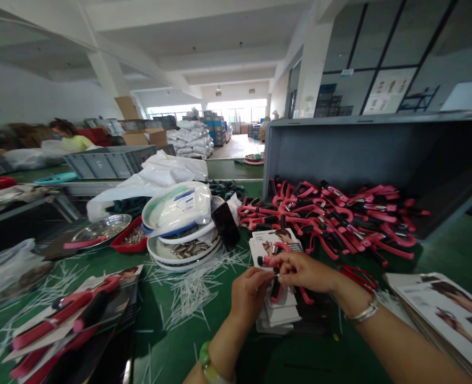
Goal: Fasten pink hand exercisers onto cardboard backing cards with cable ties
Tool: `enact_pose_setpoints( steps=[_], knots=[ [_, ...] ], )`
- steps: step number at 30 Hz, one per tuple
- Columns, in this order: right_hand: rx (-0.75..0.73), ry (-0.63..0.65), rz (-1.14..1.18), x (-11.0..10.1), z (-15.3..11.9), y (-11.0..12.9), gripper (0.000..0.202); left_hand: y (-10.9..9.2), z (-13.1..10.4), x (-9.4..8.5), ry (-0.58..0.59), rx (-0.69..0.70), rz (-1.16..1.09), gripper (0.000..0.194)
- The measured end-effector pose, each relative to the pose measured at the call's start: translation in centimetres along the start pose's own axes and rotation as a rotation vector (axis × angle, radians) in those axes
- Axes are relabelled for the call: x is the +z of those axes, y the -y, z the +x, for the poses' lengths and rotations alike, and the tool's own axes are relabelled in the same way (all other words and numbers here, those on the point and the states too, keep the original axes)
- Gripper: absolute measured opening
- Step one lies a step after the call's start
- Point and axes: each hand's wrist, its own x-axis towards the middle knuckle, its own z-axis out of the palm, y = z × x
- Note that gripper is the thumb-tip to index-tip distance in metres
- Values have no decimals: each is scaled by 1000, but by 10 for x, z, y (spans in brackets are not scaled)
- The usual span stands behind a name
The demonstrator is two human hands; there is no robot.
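White workshop w/ beams and pillars behind; green worktop [180, 336] up front. From where I sit, L to R: carded pliers w/ pink-and-black handles [70, 309] in a pile at near L; behind, across the way, a person in a yellow top [76, 142] by a grey plastic crate [108, 162]. Next, a round shiny metal dish [119, 221], then a shallow red plastic tray [129, 246] of small metal bits, approx. touching distance from stacked round white trays [153, 261]. Clear plastic bag w/ white contents [183, 205] sits on top; black phone [225, 226] leans at their R side. Thin white plastic strips [191, 293] lie scattered below.

Mid-R, my L hand [249, 293] & R hand [300, 269] meet, fingers curled in, over pink-and-black pliers [276, 293] lying on a stack of white printed cards [279, 314]. Can't tell what either grips, fingertips too small. Beyond: heap of pink-and-black pliers [340, 226] at the mouth of a large grey plastic bin [340, 144] on its side. Far R: thicker stack of printed cards [439, 298].
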Motion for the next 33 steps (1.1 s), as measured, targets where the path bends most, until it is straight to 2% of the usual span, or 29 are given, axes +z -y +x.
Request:
enact_pose_setpoints(
  steps=[7,10,12,14,17,20,23,27,30,33],
  knots=[
    [44,68,82,-4,2,1,50,0,0,5,-14,-1,7,19],
    [61,59,52,-4,2,5,47,-1,1,6,33,-139,-158,15],
    [41,-11,23,-2,2,5,41,-1,1,5,81,-252,-293,21],
    [-10,-100,-6,2,0,4,31,0,2,4,105,-294,-373,22],
    [-111,-195,-66,9,-5,-3,18,0,3,3,107,-269,-382,14],
    [-204,-281,-160,13,-12,-10,15,-3,5,4,103,-255,-347,10],
    [-360,-378,-302,14,-18,-15,10,-7,6,4,106,-234,-332,7],
    [-536,-457,-456,19,-23,-14,16,-13,7,4,112,-202,-329,5],
    [-553,-590,-488,29,-27,-16,21,-18,9,3,121,-220,-286,6],
    [-463,-823,-419,39,-31,-24,21,-23,11,1,165,-274,-210,9]
  ],
)
